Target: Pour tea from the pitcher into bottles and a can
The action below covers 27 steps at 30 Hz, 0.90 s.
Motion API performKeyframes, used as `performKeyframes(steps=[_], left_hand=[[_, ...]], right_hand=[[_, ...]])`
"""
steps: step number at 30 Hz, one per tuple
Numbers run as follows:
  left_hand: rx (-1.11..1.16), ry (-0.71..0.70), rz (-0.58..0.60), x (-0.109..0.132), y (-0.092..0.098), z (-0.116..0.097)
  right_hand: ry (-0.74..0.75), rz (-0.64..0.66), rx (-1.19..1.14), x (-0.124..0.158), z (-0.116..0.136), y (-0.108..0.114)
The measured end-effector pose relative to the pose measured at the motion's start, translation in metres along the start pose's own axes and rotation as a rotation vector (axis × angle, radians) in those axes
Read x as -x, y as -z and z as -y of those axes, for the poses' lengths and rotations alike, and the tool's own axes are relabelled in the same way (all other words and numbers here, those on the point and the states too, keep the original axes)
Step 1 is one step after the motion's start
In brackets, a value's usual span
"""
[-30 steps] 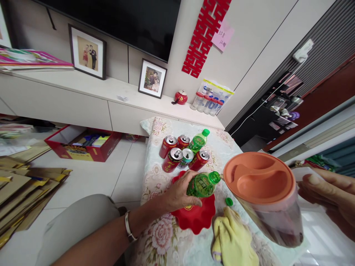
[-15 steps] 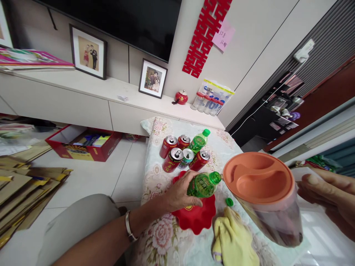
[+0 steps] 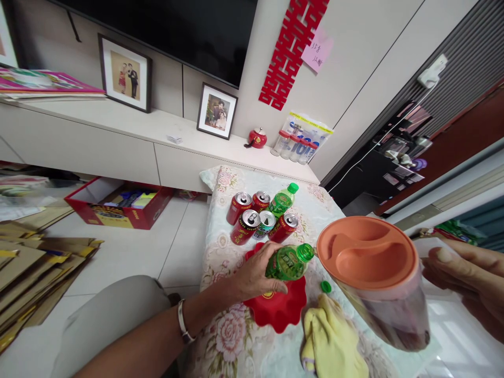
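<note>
My left hand (image 3: 252, 275) is wrapped round a small green bottle (image 3: 289, 261), tilted so its uncapped neck meets the rim of a clear pitcher (image 3: 389, 315) with an orange lid (image 3: 368, 252). My right hand (image 3: 468, 278) grips the pitcher from the right, lifted and leaning toward the bottle. Dark liquid sits in the pitcher's bottom. A loose green cap (image 3: 325, 286) lies on the floral tablecloth (image 3: 228, 336). Under the bottle is a red scalloped dish (image 3: 277, 310).
Several red cans (image 3: 246, 227), a silver-green can (image 3: 265, 223) and a capped green bottle (image 3: 282, 199) stand behind. A yellow cloth (image 3: 333, 341) lies near the table's front. A red box (image 3: 118, 207) and flat cardboard (image 3: 27, 273) sit on the floor at left.
</note>
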State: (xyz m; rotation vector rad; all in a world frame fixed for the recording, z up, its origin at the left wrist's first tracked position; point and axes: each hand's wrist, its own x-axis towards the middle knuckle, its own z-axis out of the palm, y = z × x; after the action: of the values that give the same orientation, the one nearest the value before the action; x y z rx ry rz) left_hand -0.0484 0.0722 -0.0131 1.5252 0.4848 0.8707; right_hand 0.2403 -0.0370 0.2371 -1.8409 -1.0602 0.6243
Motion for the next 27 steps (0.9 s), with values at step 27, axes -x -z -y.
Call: performKeyframes(steps=[27], left_hand=[[-0.014,-0.002,-0.005,0.0,0.0005,0.0003]], right_hand=[[0.014,0.027,0.002,0.0026,0.0039,-0.0032]])
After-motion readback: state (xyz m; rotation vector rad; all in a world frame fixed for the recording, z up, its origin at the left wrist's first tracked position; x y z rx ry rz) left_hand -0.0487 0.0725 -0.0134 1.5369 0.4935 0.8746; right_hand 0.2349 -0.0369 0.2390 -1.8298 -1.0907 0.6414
